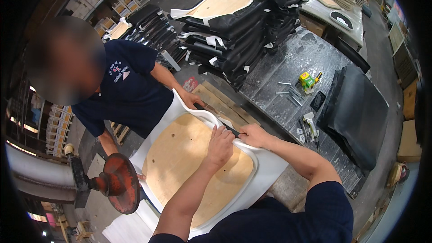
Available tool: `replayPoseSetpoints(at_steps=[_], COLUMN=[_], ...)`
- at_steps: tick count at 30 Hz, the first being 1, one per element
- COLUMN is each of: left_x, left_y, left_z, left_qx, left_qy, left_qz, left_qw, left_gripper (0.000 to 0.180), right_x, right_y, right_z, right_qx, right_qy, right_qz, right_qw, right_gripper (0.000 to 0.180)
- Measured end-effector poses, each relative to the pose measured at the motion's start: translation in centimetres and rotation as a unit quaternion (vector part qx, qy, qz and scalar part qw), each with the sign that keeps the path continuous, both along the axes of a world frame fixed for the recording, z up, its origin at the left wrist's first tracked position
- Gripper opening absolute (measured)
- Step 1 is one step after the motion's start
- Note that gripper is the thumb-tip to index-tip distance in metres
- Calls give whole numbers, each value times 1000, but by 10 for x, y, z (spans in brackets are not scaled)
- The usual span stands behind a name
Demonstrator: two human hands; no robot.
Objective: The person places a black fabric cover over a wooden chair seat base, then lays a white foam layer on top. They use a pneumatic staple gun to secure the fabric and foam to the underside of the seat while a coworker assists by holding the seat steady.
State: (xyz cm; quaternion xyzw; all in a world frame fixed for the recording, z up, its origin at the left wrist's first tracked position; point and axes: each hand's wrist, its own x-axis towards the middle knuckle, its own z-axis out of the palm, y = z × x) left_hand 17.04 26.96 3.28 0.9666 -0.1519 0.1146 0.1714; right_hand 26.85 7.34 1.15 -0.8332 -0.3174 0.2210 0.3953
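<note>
**Two Hands Pinch White Cover Over a Plywood Seat Board**

Both hands are closed on the folded edge of the white cover point(265, 171), at about one o'clock on the seat board. Left hand point(220, 146) lies knuckles up on the fold, fingers curled down and pressing the material onto the wood. Right hand point(254, 136) sits just beside it, toward three o'clock, fingertips pinched on the same fold where a dark strip shows under the white edge. The two hands nearly touch.

The plywood seat board point(189, 162) lies flat and bare side up at the centre of the view, the white cover wrapped up around its rim on all sides. Its rounded corners curve with the fisheye.

At eleven o'clock from the board a co-worker in a dark blue shirt leans in; the co-worker's hand point(191, 99) grips the raised white flap at the far corner, pulling it upward.

At eight o'clock a rust-red round stand point(121, 182) sits beside the board's edge. At two o'clock the grey workbench point(288, 67) carries a small yellow-green box point(307, 80), loose metal pieces and a hand tool point(310, 123). A stack of black upholstered seats point(243, 31) rises at twelve o'clock, and black sheet material point(357, 108) lies at three o'clock.
</note>
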Motion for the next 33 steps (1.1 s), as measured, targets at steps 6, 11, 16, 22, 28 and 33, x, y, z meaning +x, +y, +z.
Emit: replayPoseSetpoints(at_steps=[6, 11, 16, 22, 28, 33], left_x=[-3, 8, 7, 2, 2, 2], left_y=[0, -2, 0, 2, 0, 1], left_z=[1, 2, -1, 0, 1, -1], left_qx=[-25, -23, -18, -31, -56, -26], left_qy=[-13, -16, -46, -16, -7, -29], left_qz=[2, -11, -10, -8, -16, -23], left_qw=[1000, 1000, 999, 999, 998, 999], left_gripper=[23, 24, 22, 17, 12, 10], right_x=[2, 23, 20, 14, 6, -8], right_y=[-7, 9, 24, 19, 12, -7], right_z=[-6, -9, -16, -14, -12, -5], right_qx=[12, -90, -3, 33, 14, -57], right_qy=[69, 18, -9, 62, 64, -15], right_qz=[-63, -4, 13, -87, -114, -53], right_qw=[996, 996, 1000, 994, 991, 997], right_gripper=[33, 32, 28, 32, 32, 29])
